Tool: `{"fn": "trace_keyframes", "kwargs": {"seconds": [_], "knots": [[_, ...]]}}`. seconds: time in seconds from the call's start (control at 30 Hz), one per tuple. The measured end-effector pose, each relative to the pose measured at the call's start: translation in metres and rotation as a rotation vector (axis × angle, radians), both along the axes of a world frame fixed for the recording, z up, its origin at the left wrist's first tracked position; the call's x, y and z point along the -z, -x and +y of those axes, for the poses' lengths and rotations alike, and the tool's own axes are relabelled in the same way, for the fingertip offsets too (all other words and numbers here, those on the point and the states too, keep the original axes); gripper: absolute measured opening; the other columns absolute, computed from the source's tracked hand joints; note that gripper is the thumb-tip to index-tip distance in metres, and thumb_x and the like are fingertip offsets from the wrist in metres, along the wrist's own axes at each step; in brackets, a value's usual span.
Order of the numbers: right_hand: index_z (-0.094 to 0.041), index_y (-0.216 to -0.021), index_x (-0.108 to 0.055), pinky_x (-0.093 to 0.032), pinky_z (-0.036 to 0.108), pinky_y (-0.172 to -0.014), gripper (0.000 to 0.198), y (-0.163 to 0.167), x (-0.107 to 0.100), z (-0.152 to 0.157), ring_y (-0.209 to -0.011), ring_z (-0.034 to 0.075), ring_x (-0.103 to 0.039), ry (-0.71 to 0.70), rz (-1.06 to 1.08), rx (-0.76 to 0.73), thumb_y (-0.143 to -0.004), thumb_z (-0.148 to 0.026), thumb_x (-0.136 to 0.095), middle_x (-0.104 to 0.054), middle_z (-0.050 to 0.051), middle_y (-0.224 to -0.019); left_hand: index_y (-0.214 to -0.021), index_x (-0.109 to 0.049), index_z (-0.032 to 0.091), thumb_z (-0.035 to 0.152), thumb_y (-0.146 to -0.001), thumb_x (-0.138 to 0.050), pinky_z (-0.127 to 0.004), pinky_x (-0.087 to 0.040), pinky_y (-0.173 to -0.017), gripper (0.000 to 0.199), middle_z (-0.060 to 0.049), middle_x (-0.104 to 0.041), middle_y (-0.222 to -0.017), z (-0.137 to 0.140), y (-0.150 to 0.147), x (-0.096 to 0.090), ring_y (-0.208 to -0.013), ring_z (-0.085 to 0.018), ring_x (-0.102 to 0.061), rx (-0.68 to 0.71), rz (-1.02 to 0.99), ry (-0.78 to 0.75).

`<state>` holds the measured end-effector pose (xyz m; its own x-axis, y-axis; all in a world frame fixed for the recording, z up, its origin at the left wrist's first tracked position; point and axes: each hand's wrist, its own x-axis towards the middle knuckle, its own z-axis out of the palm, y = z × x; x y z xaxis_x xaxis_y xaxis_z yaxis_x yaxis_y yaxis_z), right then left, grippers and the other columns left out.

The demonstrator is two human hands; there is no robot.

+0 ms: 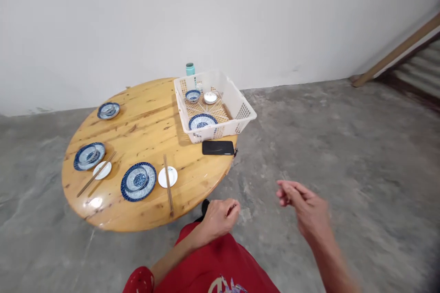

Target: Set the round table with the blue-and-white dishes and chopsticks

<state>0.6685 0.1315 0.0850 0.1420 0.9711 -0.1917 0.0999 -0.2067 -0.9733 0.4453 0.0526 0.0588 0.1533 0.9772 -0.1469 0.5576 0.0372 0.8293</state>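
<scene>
My left hand (220, 216) is curled into a loose fist in front of my body, just off the table's near edge. My right hand (304, 206) hangs over the floor to the right, thumb pressed towards bent fingers, with nothing visible in them. Nearest the left hand on the wooden table (137, 123) lie chopsticks (168, 183) across a small white dish (173, 176). Beside them a blue-patterned plate (138, 196) carries a bowl (136, 178). Another plate (78, 161) with a bowl (89, 154), a white dish (105, 172) and chopsticks (89, 183) sits further left.
A white plastic basket (220, 133) at the table's right holds a patterned plate (202, 121), a bowl (193, 96), white dishes (210, 97) and chopsticks (227, 111). Around it are a black phone (217, 148) and a turquoise bottle (190, 69). A plate with a bowl (108, 110) stands at the far left.
</scene>
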Motion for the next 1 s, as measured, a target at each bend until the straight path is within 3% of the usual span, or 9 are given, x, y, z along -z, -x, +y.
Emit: {"fn": "trace_keyframes", "kwargs": {"seconds": [0.23, 0.3, 0.37, 0.43, 0.53, 0.63, 0.77, 1.0], "knots": [[-0.022, -0.087, -0.077, -0.047, 0.027, -0.056, 0.020, 0.038, -0.095, 0.126, -0.056, 0.014, -0.056, -0.341, -0.220, -0.097, -0.087, -0.040, -0.071, -0.068, 0.001, -0.072, -0.086, -0.066, 0.020, 0.023, -0.097, -0.043, -0.022, -0.038, -0.064, 0.026, 0.001, -0.068, -0.072, 0.056, 0.030, -0.006, -0.063, -0.011, -0.058, -0.092, -0.038, 0.005], [-0.020, -0.087, -0.077, -0.047, 0.026, -0.056, 0.018, 0.059, -0.110, 0.169, -0.055, 0.013, -0.057, -0.379, -0.269, -0.184, -0.088, -0.036, -0.069, -0.070, 0.002, -0.073, -0.090, -0.068, 0.021, 0.024, -0.098, -0.043, -0.022, -0.040, -0.064, 0.026, 0.001, -0.069, -0.074, 0.063, 0.035, -0.008, -0.065, -0.011, -0.061, -0.134, -0.051, 0.023], [-0.015, -0.088, -0.076, -0.048, 0.025, -0.057, 0.017, 0.083, -0.111, 0.217, -0.057, 0.013, -0.059, -0.336, -0.367, -0.286, -0.089, -0.029, -0.065, -0.071, 0.004, -0.074, -0.093, -0.069, 0.020, 0.026, -0.099, -0.043, -0.022, -0.042, -0.066, 0.027, -0.001, -0.071, -0.076, 0.069, 0.039, -0.008, -0.068, -0.012, -0.064, -0.185, -0.072, 0.034], [-0.009, -0.095, -0.075, -0.050, 0.024, -0.060, 0.022, 0.109, -0.098, 0.266, -0.063, 0.015, -0.065, -0.198, -0.562, -0.412, -0.093, -0.020, -0.056, -0.073, 0.007, -0.078, -0.098, -0.070, 0.020, 0.028, -0.100, -0.043, -0.023, -0.045, -0.068, 0.028, -0.002, -0.073, -0.079, 0.075, 0.044, -0.007, -0.070, -0.013, -0.066, -0.255, -0.095, 0.043], [-0.002, -0.104, -0.074, -0.052, 0.026, -0.076, 0.027, 0.147, -0.063, 0.332, -0.080, 0.019, -0.072, -0.043, -1.038, -0.694, -0.096, -0.013, -0.050, -0.075, 0.011, -0.082, -0.103, -0.070, 0.020, 0.031, -0.100, -0.044, -0.023, -0.049, -0.070, 0.029, -0.003, -0.076, -0.084, 0.085, 0.049, -0.002, -0.071, -0.014, -0.069, -0.391, -0.092, 0.039], [0.001, -0.107, -0.074, -0.052, 0.030, -0.089, 0.025, 0.177, -0.024, 0.376, -0.102, 0.028, -0.072, 0.050, -1.311, -0.850, -0.095, -0.014, -0.058, -0.075, 0.022, -0.099, -0.105, -0.070, 0.020, 0.033, -0.101, -0.043, -0.025, -0.053, -0.071, 0.031, -0.004, -0.077, -0.083, 0.094, 0.050, 0.004, -0.072, -0.015, -0.072, -0.533, -0.030, 0.011], [-0.005, -0.124, -0.071, -0.053, 0.034, -0.094, 0.040, 0.196, 0.019, 0.402, -0.117, 0.033, -0.068, 0.100, -1.384, -0.929, -0.087, -0.020, -0.072, -0.071, 0.026, -0.120, -0.109, -0.070, 0.019, 0.034, -0.102, -0.042, -0.025, -0.055, -0.069, 0.032, -0.005, -0.077, -0.084, 0.104, 0.043, 0.012, -0.068, -0.014, -0.072, -0.665, 0.066, -0.046], [-0.005, -0.126, -0.071, -0.052, 0.033, -0.095, 0.041, 0.200, 0.066, 0.410, -0.120, 0.033, -0.066, 0.148, -1.429, -0.991, -0.087, -0.017, -0.070, -0.069, 0.026, -0.123, -0.110, -0.070, 0.019, 0.035, -0.103, -0.041, -0.026, -0.058, -0.073, 0.034, -0.006, -0.077, -0.084, 0.125, 0.036, 0.014, -0.070, -0.016, -0.073, -0.670, 0.078, -0.050]]}}
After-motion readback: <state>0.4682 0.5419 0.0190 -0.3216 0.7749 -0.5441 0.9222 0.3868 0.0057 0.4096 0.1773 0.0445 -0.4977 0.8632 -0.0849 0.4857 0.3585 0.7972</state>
